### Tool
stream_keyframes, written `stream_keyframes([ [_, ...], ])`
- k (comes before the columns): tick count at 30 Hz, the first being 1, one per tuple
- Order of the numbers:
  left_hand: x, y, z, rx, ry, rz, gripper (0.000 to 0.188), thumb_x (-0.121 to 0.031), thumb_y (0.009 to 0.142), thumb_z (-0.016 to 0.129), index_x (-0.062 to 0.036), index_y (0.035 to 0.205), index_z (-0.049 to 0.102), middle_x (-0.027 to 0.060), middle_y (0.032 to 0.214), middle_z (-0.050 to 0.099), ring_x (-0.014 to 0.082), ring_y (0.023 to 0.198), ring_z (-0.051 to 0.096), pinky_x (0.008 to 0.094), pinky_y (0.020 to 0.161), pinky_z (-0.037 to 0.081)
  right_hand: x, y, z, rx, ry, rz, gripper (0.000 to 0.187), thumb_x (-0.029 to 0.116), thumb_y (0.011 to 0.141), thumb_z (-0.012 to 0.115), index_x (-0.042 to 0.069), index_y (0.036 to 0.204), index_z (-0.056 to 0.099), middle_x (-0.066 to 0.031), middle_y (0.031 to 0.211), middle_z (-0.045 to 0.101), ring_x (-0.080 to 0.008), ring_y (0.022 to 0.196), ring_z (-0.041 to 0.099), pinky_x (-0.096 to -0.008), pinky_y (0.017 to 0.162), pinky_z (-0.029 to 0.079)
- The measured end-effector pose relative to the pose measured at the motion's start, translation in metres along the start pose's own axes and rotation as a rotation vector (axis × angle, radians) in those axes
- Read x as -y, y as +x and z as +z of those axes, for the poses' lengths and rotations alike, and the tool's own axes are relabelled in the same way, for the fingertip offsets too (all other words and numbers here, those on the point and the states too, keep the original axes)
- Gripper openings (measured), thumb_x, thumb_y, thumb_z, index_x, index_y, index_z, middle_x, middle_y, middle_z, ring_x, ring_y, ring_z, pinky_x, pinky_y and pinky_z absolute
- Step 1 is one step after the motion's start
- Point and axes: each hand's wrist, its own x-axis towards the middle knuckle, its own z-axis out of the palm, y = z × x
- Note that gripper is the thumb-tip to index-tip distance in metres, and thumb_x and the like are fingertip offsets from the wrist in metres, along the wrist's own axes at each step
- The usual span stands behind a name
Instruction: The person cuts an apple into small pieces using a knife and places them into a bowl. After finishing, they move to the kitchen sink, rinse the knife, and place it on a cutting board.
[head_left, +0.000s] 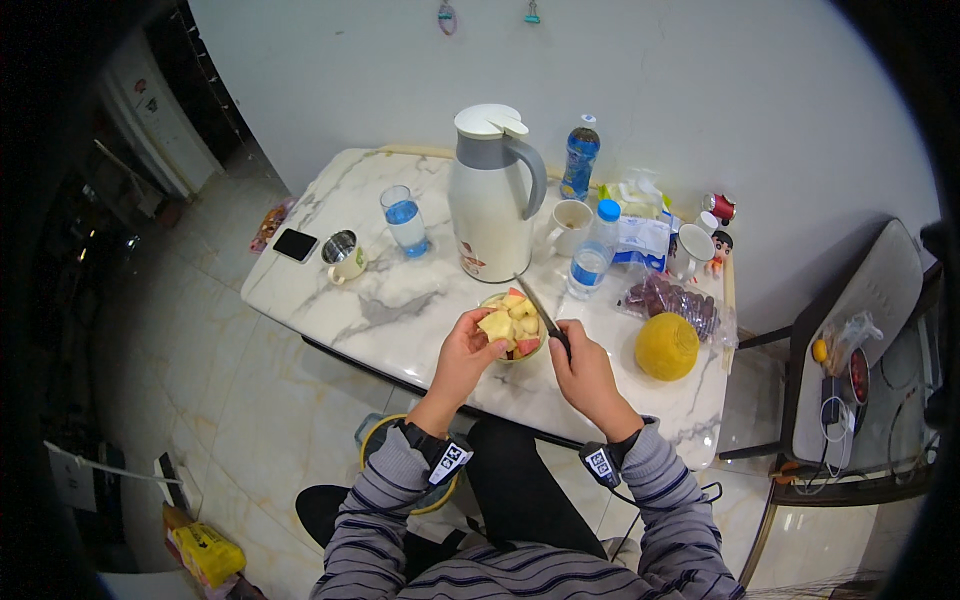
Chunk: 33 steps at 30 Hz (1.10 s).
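Observation:
In my left hand, the fingers are closed round a pale yellow apple piece. Just beneath and beside it is a small bowl heaped with cut apple chunks, some with red skin. My right hand grips the black handle of a knife. Its blade slants up and to the left, past the bowl's right side. Both hands are over the front part of the marble-patterned table.
Behind the bowl rises a large white thermos jug. A water glass, a metal-lined cup and a phone stand to the left. A water bottle, bagged grapes and a yellow round fruit are on the right.

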Motion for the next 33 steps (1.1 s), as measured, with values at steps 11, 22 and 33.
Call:
stream_keyframes([
  [11,-0.012,0.0,0.0,0.158,-0.206,-0.098,0.047,-0.002,0.094,0.054,-0.0024,0.14,0.041,0.0108,0.127,0.057,0.0185,0.112,0.059,0.0305,0.089,0.053,-0.008,-0.012,-0.006,-0.071,-0.414,-0.463,0.027,0.014,0.083,0.068,0.011,0.108,0.058,-0.0054,0.069,0.052,-0.0235,0.057,0.057,-0.0366,0.048,0.045],
  [22,-0.01,0.003,-0.022,0.296,-0.229,-0.223,0.042,-0.013,0.098,0.053,0.0007,0.137,0.044,0.0111,0.123,0.059,0.0172,0.104,0.062,0.0306,0.086,0.055,-0.019,-0.008,0.005,-0.069,-0.413,-0.501,0.031,0.017,0.083,0.067,0.009,0.112,0.06,-0.0045,0.069,0.051,-0.0202,0.058,0.058,-0.0338,0.048,0.046],
  [33,-0.013,0.007,-0.017,0.257,0.098,-0.12,0.035,-0.022,0.098,0.055,0.0002,0.125,0.052,0.0091,0.106,0.065,0.0154,0.08,0.065,0.0288,0.074,0.055,-0.026,-0.003,0.008,-0.033,-0.363,-0.457,0.03,0.013,0.082,0.068,0.009,0.111,0.058,-0.0061,0.07,0.055,-0.0242,0.058,0.059,-0.037,0.049,0.047],
])
